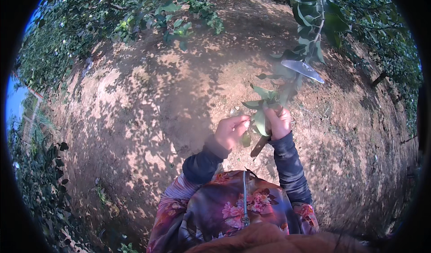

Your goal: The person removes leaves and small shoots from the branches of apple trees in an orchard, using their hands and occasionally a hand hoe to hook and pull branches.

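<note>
My right hand (280, 121) is closed around a wooden handle (259, 147), whose end sticks out below the palm. Beyond the hand is a flat metal blade (303, 71), apparently of the same tool, perhaps a sickle; leaves and blur hide the join. Green leaves (260, 121) of a shoot lie against my right thumb and fingers. My left hand (230, 130) is just left of them, thumb and fingertips drawn together by the leaf edges. Whether a leaf is pinched there is not clear.
A leafy branch (320, 23) hangs at upper right, close above the blade. Fruit-tree foliage (91, 20) borders the upper left, with more shrubs (43, 182) at lower left. Sun-dappled bare soil (151, 98) lies below. My floral zipped jacket (232, 205) fills the bottom middle.
</note>
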`<state>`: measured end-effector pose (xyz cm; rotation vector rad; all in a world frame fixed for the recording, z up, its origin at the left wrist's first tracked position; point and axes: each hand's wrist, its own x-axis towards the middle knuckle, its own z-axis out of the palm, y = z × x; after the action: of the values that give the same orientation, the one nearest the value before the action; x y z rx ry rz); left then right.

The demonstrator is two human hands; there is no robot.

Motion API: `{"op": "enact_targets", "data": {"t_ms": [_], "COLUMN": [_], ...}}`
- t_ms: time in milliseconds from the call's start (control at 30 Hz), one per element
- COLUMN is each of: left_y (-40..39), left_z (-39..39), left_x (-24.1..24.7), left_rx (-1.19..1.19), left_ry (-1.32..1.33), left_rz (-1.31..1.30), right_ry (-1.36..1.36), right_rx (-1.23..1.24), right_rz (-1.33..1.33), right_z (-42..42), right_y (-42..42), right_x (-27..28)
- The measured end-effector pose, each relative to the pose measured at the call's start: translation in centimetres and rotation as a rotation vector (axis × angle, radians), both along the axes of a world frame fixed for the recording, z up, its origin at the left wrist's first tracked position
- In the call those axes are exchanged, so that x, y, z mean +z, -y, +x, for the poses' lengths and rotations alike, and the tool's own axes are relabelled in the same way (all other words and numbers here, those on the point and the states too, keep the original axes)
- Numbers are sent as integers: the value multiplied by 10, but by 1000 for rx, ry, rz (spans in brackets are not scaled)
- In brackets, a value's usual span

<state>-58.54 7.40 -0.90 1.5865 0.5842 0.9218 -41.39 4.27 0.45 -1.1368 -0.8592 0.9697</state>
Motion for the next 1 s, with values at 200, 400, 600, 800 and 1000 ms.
{"op": "enact_targets", "data": {"t_ms": [200, 400, 600, 800, 1000], "left_y": [18, 52, 71, 69, 60], "left_z": [1, 1, -3, -1, 1], "left_x": [-15, -11, -25, -19, -12], "left_rx": [-116, -92, -17, -35, -117], "left_ry": [318, 168, 23, -14, -17], "left_rz": [-466, -312, -425, -265, -88], "right_ry": [-62, -202, -209, -131, -231], "right_rx": [118, 145, 124, 109, 63], "right_rz": [13, 83, 109, 67, 48], "right_z": [10, 12, 12, 2, -2], "right_y": [20, 32, 46, 60, 71], "right_x": [18, 2, -5, 3, 6]}}
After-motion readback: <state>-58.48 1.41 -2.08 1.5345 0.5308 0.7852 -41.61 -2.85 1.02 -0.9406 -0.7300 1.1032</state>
